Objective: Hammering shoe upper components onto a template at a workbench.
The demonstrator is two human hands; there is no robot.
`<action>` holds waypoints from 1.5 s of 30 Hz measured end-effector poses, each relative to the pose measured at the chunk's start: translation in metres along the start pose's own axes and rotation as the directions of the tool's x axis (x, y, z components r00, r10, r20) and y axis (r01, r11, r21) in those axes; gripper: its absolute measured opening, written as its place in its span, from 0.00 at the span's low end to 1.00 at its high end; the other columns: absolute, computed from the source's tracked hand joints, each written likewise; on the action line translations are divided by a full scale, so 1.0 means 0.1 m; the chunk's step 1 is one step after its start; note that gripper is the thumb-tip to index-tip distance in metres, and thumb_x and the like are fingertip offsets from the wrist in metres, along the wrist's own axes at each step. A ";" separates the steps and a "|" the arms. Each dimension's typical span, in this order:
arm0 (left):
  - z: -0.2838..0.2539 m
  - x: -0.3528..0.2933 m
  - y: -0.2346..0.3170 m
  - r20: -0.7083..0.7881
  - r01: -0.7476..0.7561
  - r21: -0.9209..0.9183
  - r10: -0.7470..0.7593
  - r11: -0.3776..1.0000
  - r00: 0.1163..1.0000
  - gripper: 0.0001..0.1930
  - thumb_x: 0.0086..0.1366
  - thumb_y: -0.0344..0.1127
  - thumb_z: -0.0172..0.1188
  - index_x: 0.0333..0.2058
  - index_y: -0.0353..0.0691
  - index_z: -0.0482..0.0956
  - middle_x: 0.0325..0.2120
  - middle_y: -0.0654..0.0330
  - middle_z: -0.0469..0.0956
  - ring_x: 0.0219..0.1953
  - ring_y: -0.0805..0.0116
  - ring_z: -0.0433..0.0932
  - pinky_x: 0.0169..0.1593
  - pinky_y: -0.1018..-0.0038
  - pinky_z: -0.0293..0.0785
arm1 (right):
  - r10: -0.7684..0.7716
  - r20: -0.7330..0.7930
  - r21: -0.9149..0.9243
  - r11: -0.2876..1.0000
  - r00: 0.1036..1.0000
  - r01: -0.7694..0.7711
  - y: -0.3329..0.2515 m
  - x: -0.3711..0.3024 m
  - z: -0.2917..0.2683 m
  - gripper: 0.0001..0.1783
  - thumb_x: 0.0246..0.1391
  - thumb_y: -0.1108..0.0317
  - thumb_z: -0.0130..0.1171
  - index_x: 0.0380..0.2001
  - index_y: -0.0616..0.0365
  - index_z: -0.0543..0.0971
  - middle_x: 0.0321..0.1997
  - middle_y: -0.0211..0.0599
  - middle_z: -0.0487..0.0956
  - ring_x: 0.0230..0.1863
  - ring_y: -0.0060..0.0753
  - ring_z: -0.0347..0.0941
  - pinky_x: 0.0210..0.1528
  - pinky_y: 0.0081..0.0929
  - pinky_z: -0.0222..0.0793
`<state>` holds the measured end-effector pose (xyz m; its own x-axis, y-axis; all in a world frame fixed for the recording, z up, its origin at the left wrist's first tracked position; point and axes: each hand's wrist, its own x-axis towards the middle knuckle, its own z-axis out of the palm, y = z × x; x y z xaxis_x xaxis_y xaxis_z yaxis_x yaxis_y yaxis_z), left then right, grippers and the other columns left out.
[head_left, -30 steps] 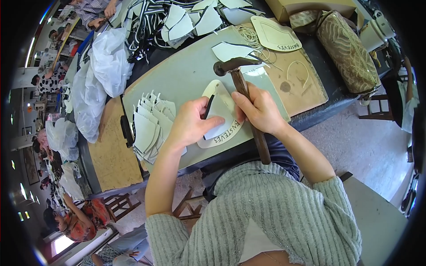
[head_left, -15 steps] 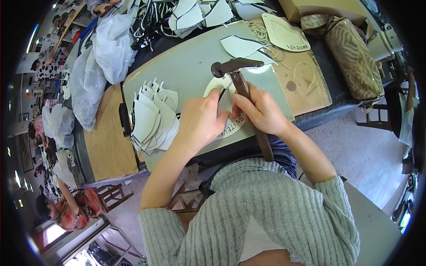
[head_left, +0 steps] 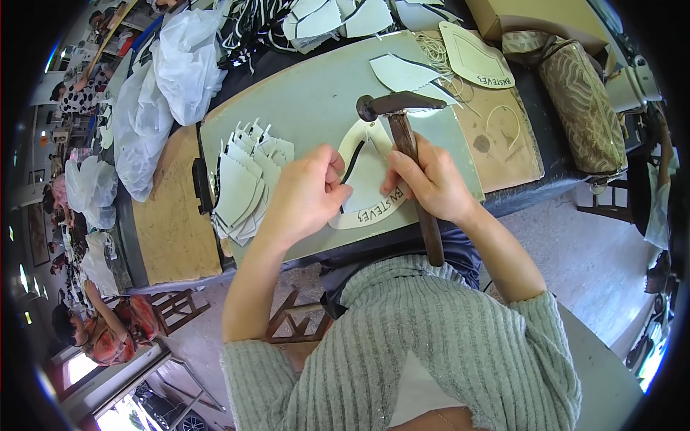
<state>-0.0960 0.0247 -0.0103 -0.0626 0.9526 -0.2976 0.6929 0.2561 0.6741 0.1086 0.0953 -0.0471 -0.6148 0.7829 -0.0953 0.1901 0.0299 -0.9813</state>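
In front of me a cream template plate (head_left: 345, 220) with dark lettering lies on the grey-green board (head_left: 316, 115). A pale cut piece (head_left: 368, 179) with a black edge strip (head_left: 353, 162) sits within its outline. My left hand (head_left: 305, 192) is closed at the plate's left side, thumb and fingertips close together by the black strip; anything between them is hidden. Wrapped around the wooden handle of a hammer (head_left: 405, 140) is my right hand (head_left: 435, 179), its fingertips near the plate's right side. The dark hammer head stands raised above the plate's far end.
Left of the plate stands a stack of pale cut pieces (head_left: 248, 179). Beyond lie two black-edged pieces (head_left: 402, 72), a coil of cord (head_left: 435, 54) and another template (head_left: 474, 57). A patterned pouch (head_left: 582, 104) is far right; plastic bags (head_left: 187, 65) fill the far left.
My left hand has drawn back left from the template, uncovering the pale piece and its black strip. My right hand still holds the hammer and has shifted slightly right.
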 end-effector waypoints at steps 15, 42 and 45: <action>0.02 -0.03 -0.04 -0.023 -0.064 0.114 0.067 0.991 0.997 0.13 0.52 0.27 0.63 0.36 0.32 0.74 0.19 0.54 0.77 0.24 0.57 0.79 0.32 0.66 0.74 | 0.047 0.346 -0.765 0.592 0.937 0.253 -0.53 0.25 -0.56 0.21 0.63 0.51 0.51 0.31 0.62 0.72 0.22 0.52 0.77 0.27 0.58 0.75 0.32 0.51 0.68; 0.68 0.03 -0.03 -0.533 -0.156 0.285 0.292 0.946 0.794 0.21 0.54 0.29 0.63 0.49 0.41 0.79 0.53 0.56 0.70 0.59 0.45 0.61 0.59 0.49 0.52 | 0.221 0.434 -0.877 0.325 0.873 0.353 -0.63 0.45 -0.62 0.18 0.62 0.55 0.53 0.31 0.60 0.72 0.18 0.46 0.76 0.24 0.52 0.76 0.28 0.48 0.68; 0.68 0.05 -0.02 -0.556 -0.174 0.170 0.240 0.970 0.796 0.19 0.52 0.27 0.63 0.46 0.40 0.79 0.52 0.56 0.71 0.59 0.45 0.61 0.60 0.51 0.51 | 0.203 0.437 -0.868 0.351 0.876 0.351 -0.61 0.43 -0.62 0.18 0.62 0.55 0.54 0.30 0.61 0.72 0.18 0.45 0.76 0.23 0.52 0.75 0.27 0.48 0.67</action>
<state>-0.0489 0.0180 -0.0588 -0.2825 0.9108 0.3010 0.8052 0.0547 0.5904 0.1174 0.1657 0.0193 -0.8344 0.4210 -0.3556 0.5153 0.8247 -0.2328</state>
